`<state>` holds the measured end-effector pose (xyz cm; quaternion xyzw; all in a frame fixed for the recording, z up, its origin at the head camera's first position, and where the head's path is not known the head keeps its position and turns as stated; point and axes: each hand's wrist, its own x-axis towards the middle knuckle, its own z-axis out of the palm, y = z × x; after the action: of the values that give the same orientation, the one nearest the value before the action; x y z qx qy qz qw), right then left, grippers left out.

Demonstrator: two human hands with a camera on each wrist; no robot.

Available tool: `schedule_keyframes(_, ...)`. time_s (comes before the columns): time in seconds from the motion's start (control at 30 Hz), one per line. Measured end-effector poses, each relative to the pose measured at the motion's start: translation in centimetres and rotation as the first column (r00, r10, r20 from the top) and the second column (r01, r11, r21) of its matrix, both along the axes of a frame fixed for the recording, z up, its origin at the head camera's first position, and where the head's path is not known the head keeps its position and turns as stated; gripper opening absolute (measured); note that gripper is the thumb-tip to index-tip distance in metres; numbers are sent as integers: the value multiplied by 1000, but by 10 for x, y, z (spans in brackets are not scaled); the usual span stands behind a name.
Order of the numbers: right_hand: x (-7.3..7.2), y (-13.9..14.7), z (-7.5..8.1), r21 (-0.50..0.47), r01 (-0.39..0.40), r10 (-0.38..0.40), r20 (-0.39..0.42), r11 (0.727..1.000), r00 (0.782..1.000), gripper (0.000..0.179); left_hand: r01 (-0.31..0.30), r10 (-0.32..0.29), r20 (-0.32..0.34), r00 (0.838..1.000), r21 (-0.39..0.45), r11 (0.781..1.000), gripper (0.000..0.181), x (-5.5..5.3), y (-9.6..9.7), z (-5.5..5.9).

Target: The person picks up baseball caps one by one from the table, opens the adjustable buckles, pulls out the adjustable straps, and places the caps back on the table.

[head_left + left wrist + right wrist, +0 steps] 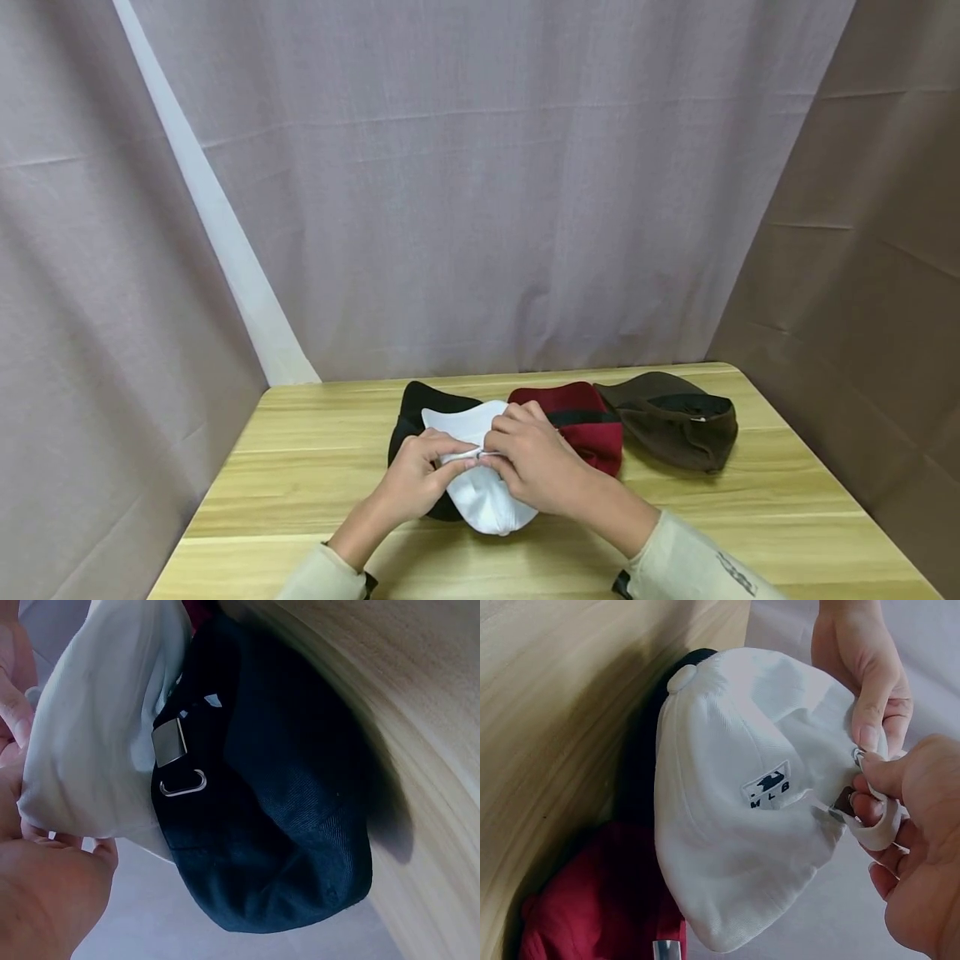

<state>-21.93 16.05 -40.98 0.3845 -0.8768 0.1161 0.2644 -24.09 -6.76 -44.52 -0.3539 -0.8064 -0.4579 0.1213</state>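
Both hands hold a white baseball cap [491, 500] above the table, its brim toward the far side. In the right wrist view its crown [735, 750] shows a small dark MLB patch, and a looped back strap [885, 829] with a metal buckle. My left hand [411, 479] pinches the cap's back edge beside the buckle. My right hand [540, 458] grips the strap, thumb and fingers close to the left thumb. Right behind the white cap lies a black cap [300, 787] with a metal buckle on its strap.
A dark red cap [592, 437] with a black band lies right of the white one. Beyond it is a dark brown cap [675, 433]. All rest on a wooden table [315, 483], with grey curtains [450, 208] behind and a brown curtain [862, 292] at the right.
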Motion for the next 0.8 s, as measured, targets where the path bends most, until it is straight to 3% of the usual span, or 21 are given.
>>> schedule_keyframes(0.43, 1, 1, -1, 19, -41, 41, -11, 999, 999, 18, 25, -26, 6, 1000, 29, 999, 13, 2, -2, -5)
schedule_keyframes(0.7, 0, 4, -2, 1, -78, 78, 36, 997, 996, 19, 52, -58, 91, 994, 72, 996, 14, 0, -3, -6)
schedule_keyframes(0.8, 0, 4, -3, -3, -92, 92, 47, 996, 995, 18, 58, -65, 95, 993, 72, 996, 14, -1, -3, -7)
